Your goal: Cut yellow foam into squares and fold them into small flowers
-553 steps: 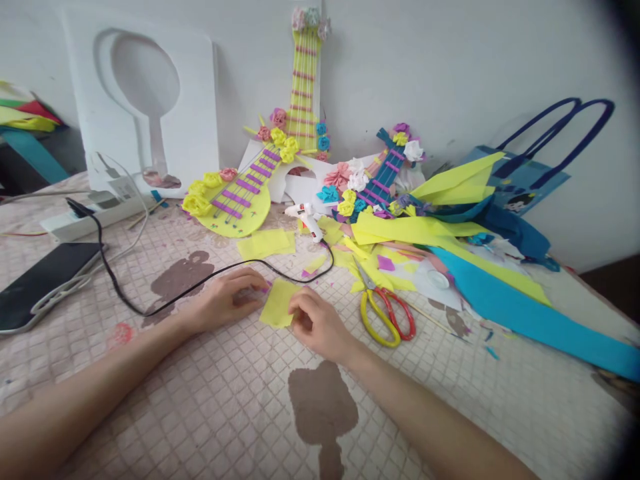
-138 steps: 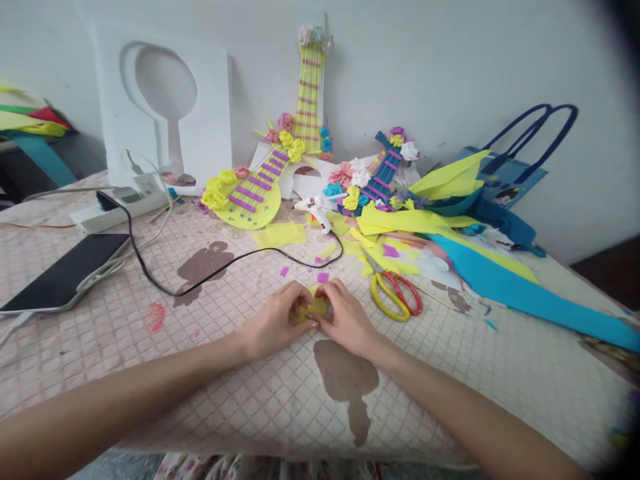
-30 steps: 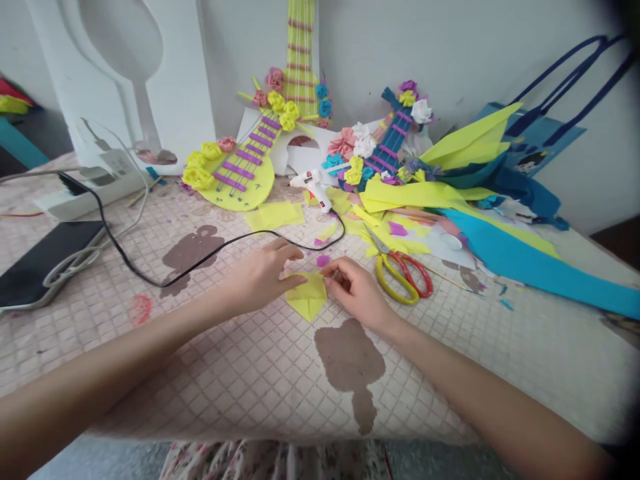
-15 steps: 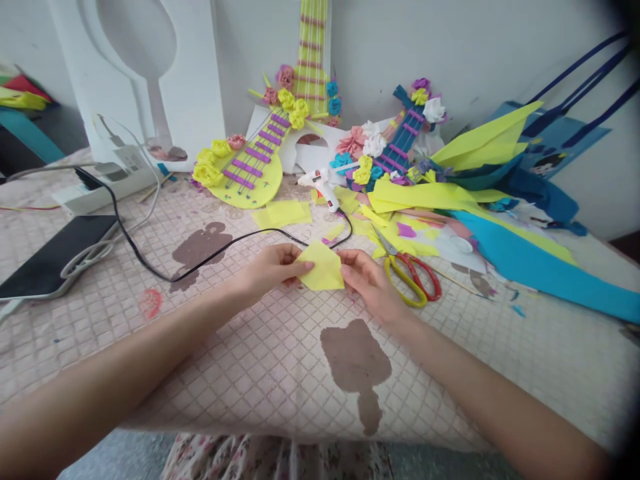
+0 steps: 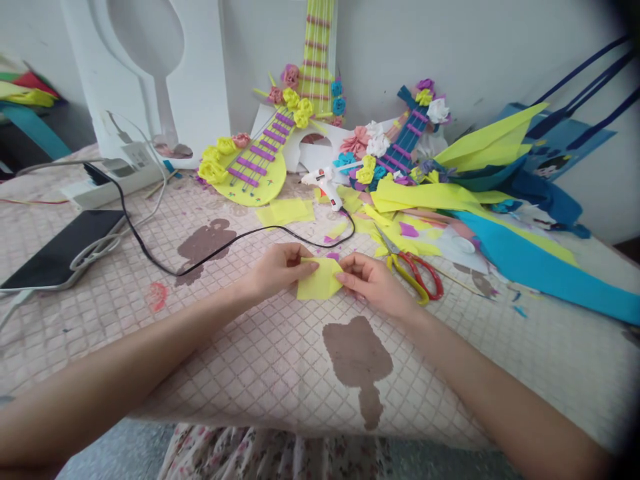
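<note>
A small piece of yellow crepe paper (image 5: 319, 280) is held between my two hands above the table. My left hand (image 5: 280, 270) pinches its upper left edge, the thumb lying on top. With thumb and fingers closed, my right hand (image 5: 373, 280) grips its right corner, where the edge looks folded over. Just beyond the paper lies a purple scrap (image 5: 333, 256). Scissors (image 5: 413, 270) with yellow and red handles rest to the right of my right hand. Farther back, a white glue gun (image 5: 327, 185) lies among yellow paper scraps (image 5: 285, 212).
Yellow (image 5: 255, 173) and blue (image 5: 405, 143) paper guitars with paper flowers stand behind. A black cord (image 5: 225, 250) crosses the table from a power strip (image 5: 115, 180). A tablet-like device (image 5: 65, 250) lies left. Blue paper (image 5: 545, 267) spreads right, near a blue bag (image 5: 575, 147).
The yellow paper has been tilted and its edges folded, so its pointed top no longer shows. My hands stay close together on it. The whole view has shifted slightly.
</note>
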A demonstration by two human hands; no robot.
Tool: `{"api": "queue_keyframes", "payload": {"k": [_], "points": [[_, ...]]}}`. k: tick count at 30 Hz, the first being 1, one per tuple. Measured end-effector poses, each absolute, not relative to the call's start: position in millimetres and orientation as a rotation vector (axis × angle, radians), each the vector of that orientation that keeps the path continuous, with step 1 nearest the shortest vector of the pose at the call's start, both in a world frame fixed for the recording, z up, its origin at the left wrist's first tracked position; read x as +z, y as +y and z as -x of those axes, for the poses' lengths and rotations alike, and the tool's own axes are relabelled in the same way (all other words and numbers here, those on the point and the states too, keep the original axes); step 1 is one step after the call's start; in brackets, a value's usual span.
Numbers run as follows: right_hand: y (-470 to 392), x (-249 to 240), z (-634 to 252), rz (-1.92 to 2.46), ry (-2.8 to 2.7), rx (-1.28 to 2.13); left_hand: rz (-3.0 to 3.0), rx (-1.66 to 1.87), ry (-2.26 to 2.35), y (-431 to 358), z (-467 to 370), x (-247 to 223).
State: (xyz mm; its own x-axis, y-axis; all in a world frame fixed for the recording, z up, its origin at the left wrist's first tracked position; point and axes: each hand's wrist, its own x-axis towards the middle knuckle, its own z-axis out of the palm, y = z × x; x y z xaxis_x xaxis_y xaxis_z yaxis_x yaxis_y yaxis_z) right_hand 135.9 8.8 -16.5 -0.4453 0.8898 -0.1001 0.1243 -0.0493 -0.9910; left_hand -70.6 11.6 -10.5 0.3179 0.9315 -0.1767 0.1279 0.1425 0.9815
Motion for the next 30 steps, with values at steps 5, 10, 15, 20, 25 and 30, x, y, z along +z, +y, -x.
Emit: {"api": "queue_keyframes", "payload": {"k": [5, 10, 15, 20, 25, 30], "points": [[13.3, -17.6, -142.6, 1.154, -1.682, 1.454, -1.334, 0.720, 1.071, 14.3, 72.4, -12.2], [10.5, -14.6, -140.1, 1.129, -1.754, 1.505, -1.446, 0.687, 0.981, 13.1, 69.4, -13.2], [7.3, -14.6, -136.7, 1.133, -1.529, 1.659, -1.255, 0.748, 1.112, 9.7, 67.6, -12.1], [10.0, -16.2, -137.6, 1.129, -1.585, 1.592, -1.311, 0.680, 1.010, 9.6, 65.9, -5.1], [6.7, -14.3, -137.1, 1.106, -1.582, 1.608, -1.290, 0.729, 1.126, 9.0, 61.2, -7.1], [4.8, -13.5, -135.6, 1.113, -1.535, 1.709, -1.123, 0.781, 1.115, 8.3, 63.0, -11.6]]}}
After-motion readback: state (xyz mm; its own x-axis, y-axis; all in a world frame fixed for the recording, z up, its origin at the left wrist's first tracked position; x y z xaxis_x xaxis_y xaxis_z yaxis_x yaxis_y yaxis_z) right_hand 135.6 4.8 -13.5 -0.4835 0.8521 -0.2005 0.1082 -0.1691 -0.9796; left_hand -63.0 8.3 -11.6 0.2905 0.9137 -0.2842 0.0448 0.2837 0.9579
